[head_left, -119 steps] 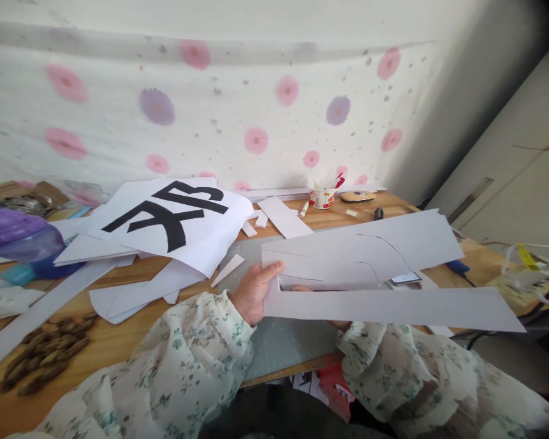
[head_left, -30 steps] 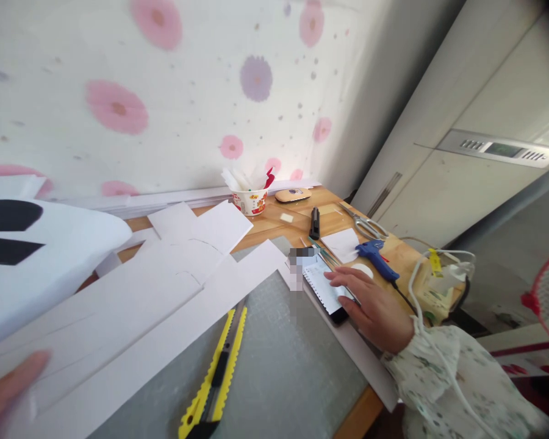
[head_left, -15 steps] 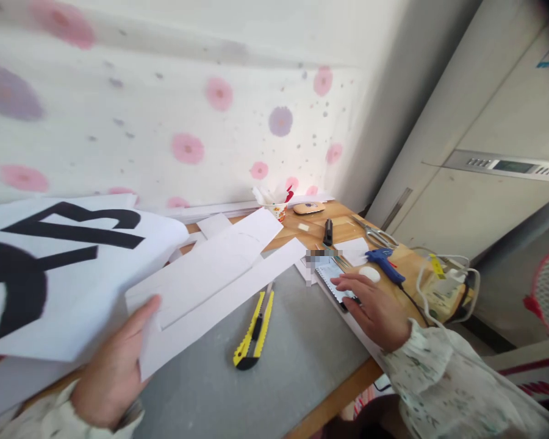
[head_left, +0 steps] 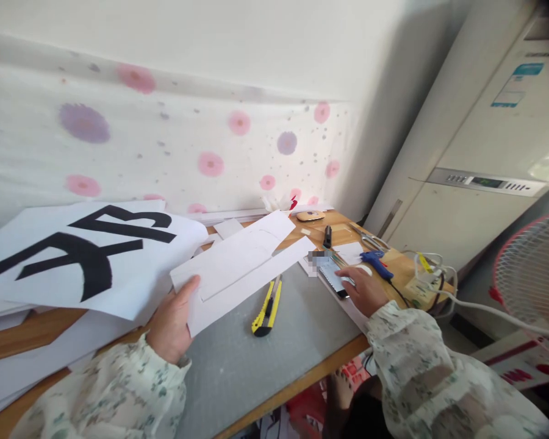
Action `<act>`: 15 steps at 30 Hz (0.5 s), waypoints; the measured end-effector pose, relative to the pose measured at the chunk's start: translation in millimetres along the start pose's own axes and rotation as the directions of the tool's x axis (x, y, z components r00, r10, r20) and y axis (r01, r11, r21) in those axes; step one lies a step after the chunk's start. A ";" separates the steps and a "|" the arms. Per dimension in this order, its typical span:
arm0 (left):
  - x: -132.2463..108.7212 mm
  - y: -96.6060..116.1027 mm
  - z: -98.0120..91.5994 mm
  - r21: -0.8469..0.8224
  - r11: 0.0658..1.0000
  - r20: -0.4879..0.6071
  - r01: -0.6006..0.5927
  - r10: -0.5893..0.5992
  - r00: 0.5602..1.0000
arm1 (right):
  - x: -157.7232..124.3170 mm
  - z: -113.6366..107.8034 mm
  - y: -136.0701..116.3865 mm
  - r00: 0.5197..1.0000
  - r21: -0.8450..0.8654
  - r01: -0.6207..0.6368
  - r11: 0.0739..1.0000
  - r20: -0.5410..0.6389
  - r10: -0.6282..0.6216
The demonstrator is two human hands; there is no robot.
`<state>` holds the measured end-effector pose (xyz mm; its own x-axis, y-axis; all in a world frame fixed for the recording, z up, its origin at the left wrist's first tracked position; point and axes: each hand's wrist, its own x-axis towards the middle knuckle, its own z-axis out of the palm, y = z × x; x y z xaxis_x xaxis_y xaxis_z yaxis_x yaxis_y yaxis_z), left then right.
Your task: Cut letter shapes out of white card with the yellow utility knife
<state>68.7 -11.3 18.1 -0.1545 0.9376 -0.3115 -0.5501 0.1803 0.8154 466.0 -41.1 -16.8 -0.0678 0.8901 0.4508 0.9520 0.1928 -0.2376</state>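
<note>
Left hand [head_left: 171, 326] clamped on the near-left end of a white notched board [head_left: 238, 259], thumb on top. Board is up over the far-left part of a grey cutting mat [head_left: 238, 384]; can't tell if its far end touches anything. Right hand [head_left: 365, 292] well apart from the left, fingers loosely spread at a smartphone [head_left: 333, 275], screen lit; fingertip contact unclear. Phone lies on white strips [head_left: 354, 317] along the mat's right edge. Yellow utility knife [head_left: 268, 310] lies on the mat between the hands, blade out, pointing away. Right of the phone: blue glue gun [head_left: 377, 264]. Behind it: black cutter [head_left: 328, 236], scissors [head_left: 370, 236], computer mouse [head_left: 310, 216]. Left on the bench [head_left: 41, 332]: big sheet with black lettering [head_left: 119, 268], over more white pieces. Fan [head_left: 535, 274] stands far right.
</note>
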 end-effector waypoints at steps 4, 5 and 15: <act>-1.2 -2.1 0.3 0.048 0.997 0.004 -0.055 0.054 0.999 | -5.1 1.4 -26.1 0.998 0.053 0.063 0.997 0.020 -0.064; -1.4 -2.0 0.7 0.042 0.998 0.002 -0.054 0.054 0.999 | -6.0 3.5 -33.6 0.996 0.069 0.085 0.994 0.033 -0.087; -3.1 -0.5 2.9 -0.015 0.999 0.037 -0.045 0.046 0.998 | 1.7 12.0 -37.8 0.996 0.105 0.073 0.992 0.050 -0.079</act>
<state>71.8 -13.4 20.1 -0.1493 0.9551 -0.2558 -0.5548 0.1333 0.8213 426.3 -41.9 -17.3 -0.1572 0.8918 0.4242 0.9081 0.2994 -0.2928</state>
